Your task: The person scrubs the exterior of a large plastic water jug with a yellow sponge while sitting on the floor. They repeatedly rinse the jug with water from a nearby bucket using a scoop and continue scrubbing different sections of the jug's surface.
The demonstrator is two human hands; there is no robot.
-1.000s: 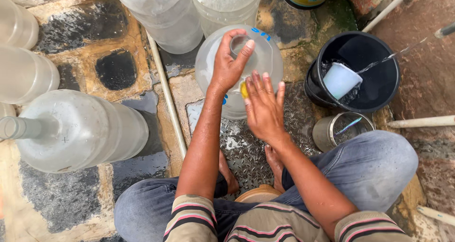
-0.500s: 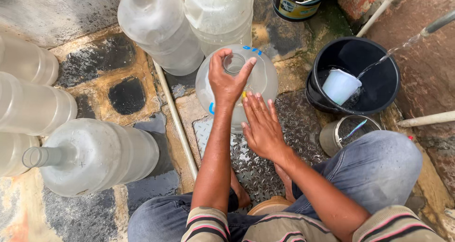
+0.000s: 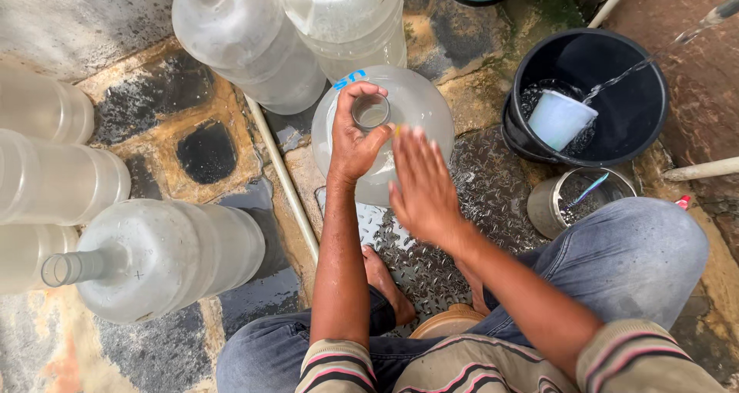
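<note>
While the big clear water jug [image 3: 416, 112] is standing upright just ahead of the person's knees, its long axis pointing up toward the camera, the left hand [image 3: 356, 135] is gripping its neck [image 3: 371, 111], fingers curled round. The right hand [image 3: 422, 183] is hanging open and flat against the jug's near shoulder, motion-blurred, slightly nearer the body than the left.
</note>
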